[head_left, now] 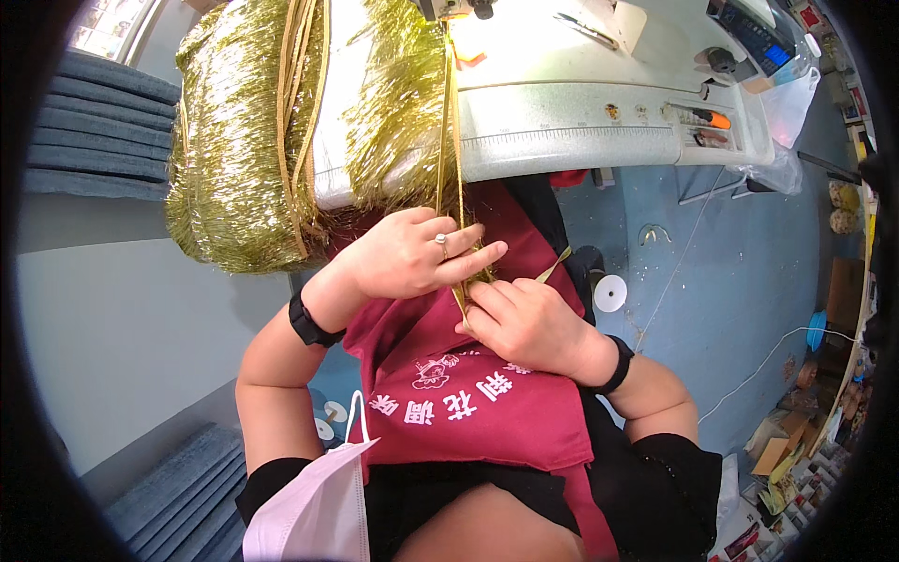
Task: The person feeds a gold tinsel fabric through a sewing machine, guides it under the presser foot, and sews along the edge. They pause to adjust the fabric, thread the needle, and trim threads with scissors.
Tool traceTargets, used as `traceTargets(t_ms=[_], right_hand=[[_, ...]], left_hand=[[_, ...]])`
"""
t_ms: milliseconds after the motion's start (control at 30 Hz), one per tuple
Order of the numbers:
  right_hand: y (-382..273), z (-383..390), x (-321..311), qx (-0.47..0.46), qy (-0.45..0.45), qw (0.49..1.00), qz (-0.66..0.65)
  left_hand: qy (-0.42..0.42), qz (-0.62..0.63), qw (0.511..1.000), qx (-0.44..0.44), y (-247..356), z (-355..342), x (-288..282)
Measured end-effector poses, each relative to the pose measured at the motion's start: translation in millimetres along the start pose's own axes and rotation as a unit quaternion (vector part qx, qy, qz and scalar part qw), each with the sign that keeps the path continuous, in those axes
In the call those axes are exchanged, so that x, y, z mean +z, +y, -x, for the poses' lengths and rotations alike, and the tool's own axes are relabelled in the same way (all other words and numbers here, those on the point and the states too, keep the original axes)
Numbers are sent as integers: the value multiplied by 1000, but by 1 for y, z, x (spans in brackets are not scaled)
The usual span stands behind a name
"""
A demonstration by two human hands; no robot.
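Observation:
Two narrow gold ribbons [459,140] run down from under the sewing machine head [456,9] into my hands, over the lap of a dark red apron [552,412]. My left hand [412,248] is closed around them with curled fingers, a ring on one. Just below and to the right, my right hand [538,323] pinches the lower part of the ribbon. A loose gold end sticks up behind its knuckles. Some gold fringe shows between the two hands, mostly hidden by the fingers. Left of them, a big bundle of shiny gold tinsel fringe [234,140] hangs over the table edge.
The white machine table [571,136] has a ruler strip along its front edge and a tray holding an orange-handled tool [716,120]. Tweezers [587,31] lie farther back. Stacked grey-blue cloth [98,126] stands at left. A white spool [611,293] is low at right; a face mask [314,506] hangs near me.

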State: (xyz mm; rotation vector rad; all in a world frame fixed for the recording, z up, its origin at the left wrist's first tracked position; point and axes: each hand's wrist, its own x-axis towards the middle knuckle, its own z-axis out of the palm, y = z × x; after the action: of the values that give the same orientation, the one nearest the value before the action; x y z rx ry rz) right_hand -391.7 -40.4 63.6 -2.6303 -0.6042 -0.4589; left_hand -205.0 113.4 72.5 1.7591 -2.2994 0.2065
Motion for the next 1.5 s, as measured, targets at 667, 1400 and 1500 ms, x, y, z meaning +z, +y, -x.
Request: traceTargets(t_ms=[667,1400,1500], right_hand=[[83,-11,131,109,-118,933,-321],[95,-48,31,-48,178,983,-23],[89,-45,25,-72,159,984,21]], left_hand=[[64,100,992,51,6,3,55],[224,-101,969,22,11,-4,37],[261,-36,948,-177,-12,-3,37]])
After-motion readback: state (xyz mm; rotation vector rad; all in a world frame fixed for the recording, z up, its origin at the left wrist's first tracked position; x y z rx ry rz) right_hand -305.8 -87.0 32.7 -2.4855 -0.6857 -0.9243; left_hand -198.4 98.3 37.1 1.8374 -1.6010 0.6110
